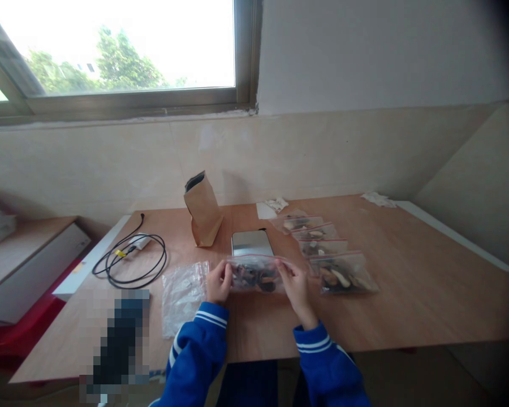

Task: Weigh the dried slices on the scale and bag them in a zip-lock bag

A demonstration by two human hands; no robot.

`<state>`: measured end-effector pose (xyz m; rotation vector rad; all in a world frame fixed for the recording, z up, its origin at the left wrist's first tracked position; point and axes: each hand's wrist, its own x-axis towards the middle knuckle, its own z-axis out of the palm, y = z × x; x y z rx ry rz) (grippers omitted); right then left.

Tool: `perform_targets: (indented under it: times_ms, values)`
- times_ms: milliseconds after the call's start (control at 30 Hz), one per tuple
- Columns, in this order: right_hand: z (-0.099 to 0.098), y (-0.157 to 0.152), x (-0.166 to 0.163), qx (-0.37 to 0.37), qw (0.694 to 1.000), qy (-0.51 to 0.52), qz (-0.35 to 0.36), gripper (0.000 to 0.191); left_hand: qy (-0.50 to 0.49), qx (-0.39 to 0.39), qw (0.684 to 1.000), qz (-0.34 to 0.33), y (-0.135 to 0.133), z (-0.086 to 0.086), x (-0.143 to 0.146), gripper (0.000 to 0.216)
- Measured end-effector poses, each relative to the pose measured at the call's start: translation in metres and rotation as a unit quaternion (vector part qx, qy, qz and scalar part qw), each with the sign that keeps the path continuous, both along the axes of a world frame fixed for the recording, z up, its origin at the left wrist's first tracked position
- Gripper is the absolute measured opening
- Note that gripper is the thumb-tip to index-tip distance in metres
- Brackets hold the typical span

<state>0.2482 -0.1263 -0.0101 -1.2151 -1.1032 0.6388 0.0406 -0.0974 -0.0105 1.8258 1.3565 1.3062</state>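
Between my two hands is a clear zip bag (254, 277) with a red seal line, holding dark dried pieces. My left hand (219, 282) pinches its left upper corner, fingers closed. At the right end of the seal, my right hand (293, 282) grips the bag between thumb and fingers. Just behind the bag lies a flat scale with a shiny metal plate (251, 243), its near edge hidden by the bag. Flat clear zip bags (183, 299) lie beside my left hand. To the right, several filled zip bags (343, 274) sit in a row running back, with pale and dark pieces inside.
A brown paper bag (203, 212) stands upright behind the scale's left side. A coiled black cable (131, 260) lies on the left of the wooden table (424, 282). Crumpled white scraps (276, 204) rest near the wall. A blurred dark object (121, 339) is at the front left.
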Motion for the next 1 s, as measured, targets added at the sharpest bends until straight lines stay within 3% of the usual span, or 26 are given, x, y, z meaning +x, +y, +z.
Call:
perform_targets:
  times_ms: [200, 400, 700, 900, 1000]
  values:
    - [-0.011, -0.002, -0.001, -0.026, 0.999, 0.040, -0.025, 0.040, 0.003, -0.009, 0.998, -0.058, 0.003, 0.001, -0.001, 0.029]
    - [-0.012, -0.001, 0.002, -0.039, 0.998, 0.012, -0.042, 0.038, 0.014, -0.003, 0.999, -0.031, 0.004, 0.003, 0.001, 0.030]
    - [-0.009, -0.008, 0.002, -0.084, 0.995, 0.044, 0.010, 0.042, -0.039, -0.031, 0.998, -0.039, 0.005, 0.002, 0.001, 0.025]
    - [-0.009, -0.012, 0.002, -0.032, 0.998, 0.033, 0.048, 0.043, -0.084, -0.077, 0.993, -0.004, 0.002, -0.002, 0.000, 0.028]
    - [-0.008, -0.011, 0.002, -0.035, 0.999, 0.031, 0.025, 0.043, -0.070, -0.075, 0.995, -0.005, 0.002, -0.003, -0.001, 0.029]
